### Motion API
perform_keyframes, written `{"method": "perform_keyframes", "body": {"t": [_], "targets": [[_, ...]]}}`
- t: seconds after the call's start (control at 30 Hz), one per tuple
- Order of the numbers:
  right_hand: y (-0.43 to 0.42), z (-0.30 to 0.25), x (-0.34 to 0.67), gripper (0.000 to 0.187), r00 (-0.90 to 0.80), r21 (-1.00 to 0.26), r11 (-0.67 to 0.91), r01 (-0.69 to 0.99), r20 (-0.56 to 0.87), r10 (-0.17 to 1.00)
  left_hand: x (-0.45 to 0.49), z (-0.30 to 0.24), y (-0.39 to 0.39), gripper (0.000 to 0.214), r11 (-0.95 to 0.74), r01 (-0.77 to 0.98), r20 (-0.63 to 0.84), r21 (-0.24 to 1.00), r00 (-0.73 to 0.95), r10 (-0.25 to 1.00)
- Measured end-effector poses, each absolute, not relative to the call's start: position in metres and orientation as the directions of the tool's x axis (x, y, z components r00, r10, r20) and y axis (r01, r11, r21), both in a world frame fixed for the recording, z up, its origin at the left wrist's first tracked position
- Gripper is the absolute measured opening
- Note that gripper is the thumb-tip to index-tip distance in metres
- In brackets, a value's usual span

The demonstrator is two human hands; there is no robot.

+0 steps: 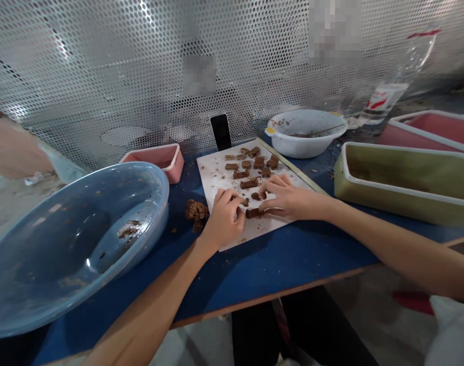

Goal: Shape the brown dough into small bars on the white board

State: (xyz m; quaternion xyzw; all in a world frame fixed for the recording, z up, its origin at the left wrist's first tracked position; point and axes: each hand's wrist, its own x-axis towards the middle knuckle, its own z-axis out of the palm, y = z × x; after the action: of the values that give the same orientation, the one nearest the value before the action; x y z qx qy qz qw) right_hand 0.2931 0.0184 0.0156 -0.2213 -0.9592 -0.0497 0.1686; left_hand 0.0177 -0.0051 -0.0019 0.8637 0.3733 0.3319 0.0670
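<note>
Both my hands rest on a white board [216,170] on the blue table. My left hand [224,216] is curled, its fingertips pinching one end of a small brown dough piece [254,212]. My right hand [289,198] has bent fingers pressed on the other end of that piece and on a second small lump [256,195]. Several shaped brown pieces [251,165] lie in rows at the far part of the board. A loose clump of brown dough [196,210] sits on the table just left of the board.
A large blue plastic basin [75,239] fills the left foreground. Behind stand a pink tray [167,160], a black phone [221,131], a white bowl [304,133], a green tray [403,183], a pink-red tray [438,129] and a plastic bottle [396,81]. Another person's hand [10,147] is at far left.
</note>
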Motion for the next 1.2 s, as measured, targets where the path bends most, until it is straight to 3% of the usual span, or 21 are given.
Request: {"method": "perform_keyframes", "body": {"t": [0.47,0.77,1.03,1.2], "targets": [[0.022,0.012,0.296,0.021,-0.859,0.032,0.924,0.381,0.383,0.34,0.017,-0.003,-0.005,0.025,-0.711,0.603,0.514,0.361,0.508,0.691],[0.021,0.022,0.292,0.021,-0.746,-0.222,0.854,0.471,0.415,0.52,0.016,-0.004,-0.004,0.026,-0.722,0.596,0.537,0.35,0.504,0.677],[0.021,0.016,0.292,0.04,-0.749,-0.147,0.867,0.477,0.448,0.488,0.016,-0.004,-0.003,0.025,-0.72,0.602,0.532,0.347,0.506,0.679],[0.022,0.012,0.291,0.031,-0.704,-0.189,0.837,0.514,0.464,0.537,0.015,-0.004,-0.003,0.026,-0.713,0.611,0.524,0.344,0.506,0.685]]}}
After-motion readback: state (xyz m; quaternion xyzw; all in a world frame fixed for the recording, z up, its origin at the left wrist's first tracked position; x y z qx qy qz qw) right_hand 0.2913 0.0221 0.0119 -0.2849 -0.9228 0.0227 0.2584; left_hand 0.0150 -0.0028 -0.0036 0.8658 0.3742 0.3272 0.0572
